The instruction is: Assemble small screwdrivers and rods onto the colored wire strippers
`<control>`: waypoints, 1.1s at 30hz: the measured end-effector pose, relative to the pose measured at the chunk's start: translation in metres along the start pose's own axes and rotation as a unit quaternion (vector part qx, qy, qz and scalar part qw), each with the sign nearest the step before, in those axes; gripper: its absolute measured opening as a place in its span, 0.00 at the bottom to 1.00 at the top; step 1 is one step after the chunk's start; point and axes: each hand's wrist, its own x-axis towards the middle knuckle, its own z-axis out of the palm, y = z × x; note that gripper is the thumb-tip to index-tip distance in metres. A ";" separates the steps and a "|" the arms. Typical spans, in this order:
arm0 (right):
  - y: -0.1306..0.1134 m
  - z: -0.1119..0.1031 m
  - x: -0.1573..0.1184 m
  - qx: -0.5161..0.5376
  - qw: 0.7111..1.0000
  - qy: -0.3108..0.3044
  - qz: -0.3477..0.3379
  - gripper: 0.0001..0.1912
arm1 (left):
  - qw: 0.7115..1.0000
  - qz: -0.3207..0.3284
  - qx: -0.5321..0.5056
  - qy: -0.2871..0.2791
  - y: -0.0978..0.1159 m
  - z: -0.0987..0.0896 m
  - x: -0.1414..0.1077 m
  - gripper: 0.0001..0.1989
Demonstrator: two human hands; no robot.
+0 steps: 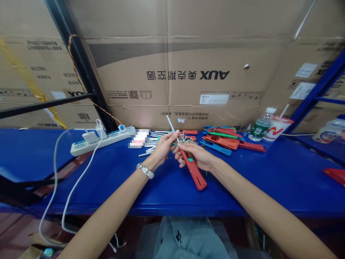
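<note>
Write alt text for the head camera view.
A person's left hand and right hand hold a red handle with a silver tube over a blue table. Behind lie silver tubes and coloured handles; a bottle and cup stand farther right.

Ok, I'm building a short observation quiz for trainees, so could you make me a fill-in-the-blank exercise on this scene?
1. The left hand and right hand hold a lighter with a ____ handle.
2. A white band sits on the person's ____ wrist.
3. Out of the cup beside the bottle sticks a ____.
4. The big AUX print on the cardboard stands upside ____.

Missing words: red; left; straw; down.
</note>
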 end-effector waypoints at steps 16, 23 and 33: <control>0.004 0.007 0.003 0.022 0.999 0.034 -0.004 0.20 | 1.000 0.014 0.012 -0.019 0.001 0.000 0.000 0.21; 0.009 0.001 0.005 -0.002 1.000 0.019 -0.002 0.17 | 1.000 0.013 0.018 0.018 0.002 -0.002 0.001 0.18; 0.006 0.005 0.003 0.009 0.999 0.039 -0.036 0.21 | 1.000 0.019 0.018 0.006 -0.001 0.002 0.001 0.22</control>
